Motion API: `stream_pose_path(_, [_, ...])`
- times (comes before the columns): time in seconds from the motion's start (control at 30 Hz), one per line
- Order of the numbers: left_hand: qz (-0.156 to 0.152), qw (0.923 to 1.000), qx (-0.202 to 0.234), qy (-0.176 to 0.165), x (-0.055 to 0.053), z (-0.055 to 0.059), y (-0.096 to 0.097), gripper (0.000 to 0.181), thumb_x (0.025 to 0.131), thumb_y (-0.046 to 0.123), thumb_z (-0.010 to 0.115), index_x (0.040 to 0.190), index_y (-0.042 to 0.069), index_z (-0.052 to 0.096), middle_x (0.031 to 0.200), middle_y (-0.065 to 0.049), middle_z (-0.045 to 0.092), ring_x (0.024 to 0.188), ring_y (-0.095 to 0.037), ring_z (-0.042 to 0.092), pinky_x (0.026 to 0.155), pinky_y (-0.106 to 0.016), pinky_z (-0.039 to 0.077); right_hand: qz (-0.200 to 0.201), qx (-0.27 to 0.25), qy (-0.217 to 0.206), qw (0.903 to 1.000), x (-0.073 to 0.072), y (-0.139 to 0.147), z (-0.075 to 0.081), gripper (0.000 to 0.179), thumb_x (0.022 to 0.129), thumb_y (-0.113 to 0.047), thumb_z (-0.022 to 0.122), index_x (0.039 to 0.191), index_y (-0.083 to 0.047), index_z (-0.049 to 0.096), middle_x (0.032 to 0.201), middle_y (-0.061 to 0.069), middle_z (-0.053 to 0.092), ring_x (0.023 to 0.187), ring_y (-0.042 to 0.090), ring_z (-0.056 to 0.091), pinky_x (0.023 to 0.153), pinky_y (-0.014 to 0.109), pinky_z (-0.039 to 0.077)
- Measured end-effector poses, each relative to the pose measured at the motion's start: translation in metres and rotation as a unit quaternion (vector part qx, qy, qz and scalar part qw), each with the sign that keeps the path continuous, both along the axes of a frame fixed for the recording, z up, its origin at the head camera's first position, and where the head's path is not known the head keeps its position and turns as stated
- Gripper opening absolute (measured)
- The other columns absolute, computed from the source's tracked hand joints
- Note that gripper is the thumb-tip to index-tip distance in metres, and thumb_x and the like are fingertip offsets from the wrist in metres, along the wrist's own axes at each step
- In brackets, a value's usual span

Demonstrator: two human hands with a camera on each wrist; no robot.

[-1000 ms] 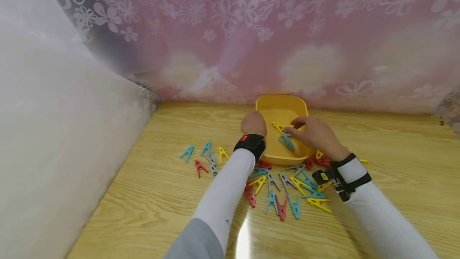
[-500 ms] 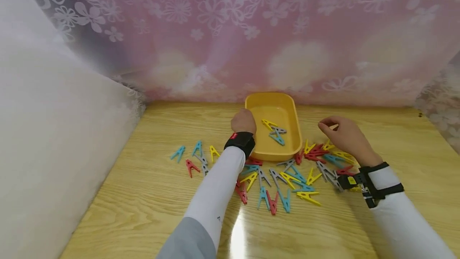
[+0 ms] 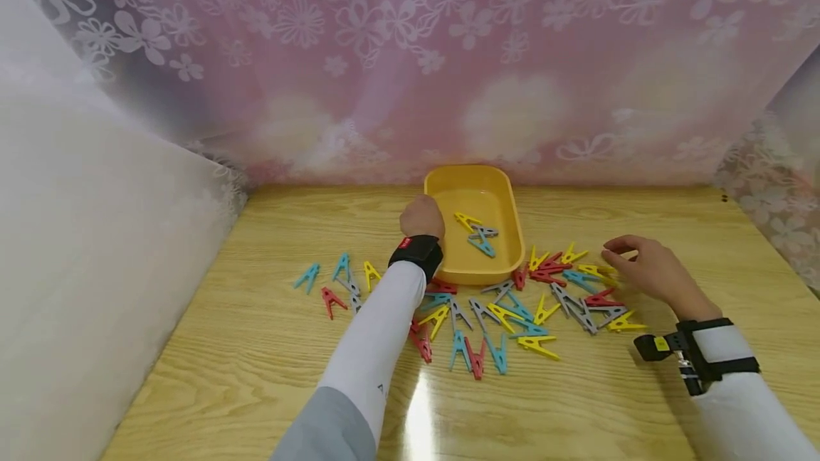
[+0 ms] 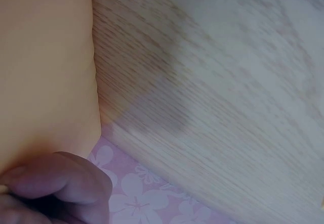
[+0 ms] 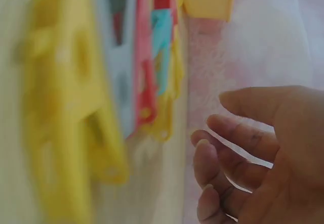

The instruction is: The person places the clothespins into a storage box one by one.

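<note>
My left hand [image 3: 423,218] grips the left rim of a yellow plastic basin [image 3: 475,278]; in the left wrist view its curled fingers [image 4: 71,178] lie against the basin wall. Inside the basin are a yellow clothespin [image 3: 466,220], a grey clothespin [image 3: 488,232] and a blue clothespin [image 3: 482,245]. To the right, my right hand [image 3: 656,272] hovers beside the right end of a spread of clothespins, fingers loosely bent and holding nothing. A yellow clothespin [image 5: 66,97] looms large and blurred in the right wrist view, apart from the fingers.
Several red, blue, grey and yellow clothespins lie before and right of the basin, among them a red clothespin [image 3: 475,358]. A smaller group with a blue clothespin [image 3: 308,277] lies left of my left forearm. A pink floral curtain [image 3: 397,91] hangs behind the wooden table [image 3: 243,375].
My right hand has left the basin, moving right and then down toward the clothespins at the right. The three clothespins stay in the basin. My left hand keeps its hold on the rim.
</note>
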State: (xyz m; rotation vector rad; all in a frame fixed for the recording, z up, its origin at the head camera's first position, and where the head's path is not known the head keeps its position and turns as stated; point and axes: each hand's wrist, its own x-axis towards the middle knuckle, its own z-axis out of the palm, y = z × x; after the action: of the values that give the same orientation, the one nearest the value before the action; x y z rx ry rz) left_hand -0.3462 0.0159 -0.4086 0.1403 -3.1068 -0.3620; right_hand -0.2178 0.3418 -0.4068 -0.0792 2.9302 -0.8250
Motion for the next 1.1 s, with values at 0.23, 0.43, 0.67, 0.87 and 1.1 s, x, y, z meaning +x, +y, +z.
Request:
stream_pose_path(0.23, [0.001,1.0000,0.000,0.001,-0.002,-0.002,-0.001,0.024,0.100,0.021,0.049,0.109,0.005,0.065,0.091,-0.007,0.070,0.080,-0.020,0.067,0.064,-0.033,0.055,0.045,0.002,-0.027,0.9986,0.005,0.009,-0.015,0.051,0.096,-0.032,0.059,0.122,0.012,0.054,0.107,0.026,0.061,0.087,0.034,0.061,0.067,0.042,0.051])
stream_pose_path(0.43, [0.002,0.9999,-0.008,0.009,-0.002,-0.004,0.000,0.023,0.099,0.021,0.051,0.106,0.006,0.066,0.089,-0.006,0.070,0.077,-0.019,0.067,0.061,-0.032,0.054,0.063,0.007,-0.012,0.9979,0.006,0.009,-0.022,0.052,0.092,-0.032,0.064,0.119,0.012,0.057,0.112,0.028,0.057,0.084,0.029,0.059,0.066,0.039,0.048])
stream_pose_path(0.67, [0.002,1.0000,-0.001,0.008,-0.002,-0.004,0.000,0.022,0.098,0.022,0.052,0.104,0.007,0.067,0.088,-0.006,0.070,0.076,-0.019,0.067,0.061,-0.032,0.054,0.059,0.018,-0.008,0.9981,0.006,0.012,-0.024,0.047,0.091,-0.027,0.066,0.116,0.012,0.059,0.112,0.032,0.051,0.086,0.034,0.058,0.067,0.044,0.049])
stream_pose_path(0.87, [0.003,1.0000,-0.001,0.002,-0.004,-0.006,0.001,0.022,0.098,0.022,0.053,0.106,0.007,0.067,0.090,-0.005,0.070,0.078,-0.019,0.067,0.063,-0.032,0.054,0.038,0.021,-0.013,0.9990,0.008,0.015,-0.022,0.053,0.092,-0.035,0.064,0.117,0.012,0.059,0.103,0.024,0.061,0.084,0.033,0.062,0.066,0.046,0.051])
stream_pose_path(1.1, [0.006,1.0000,-0.002,0.002,-0.004,-0.006,0.001,0.023,0.100,0.022,0.050,0.106,0.008,0.066,0.091,-0.004,0.070,0.078,-0.018,0.067,0.062,-0.032,0.054,-0.002,0.008,0.033,0.9994,0.005,0.002,-0.007,0.057,0.095,-0.042,0.056,0.124,0.009,0.056,0.121,0.032,0.050,0.090,0.038,0.058,0.062,0.043,0.050])
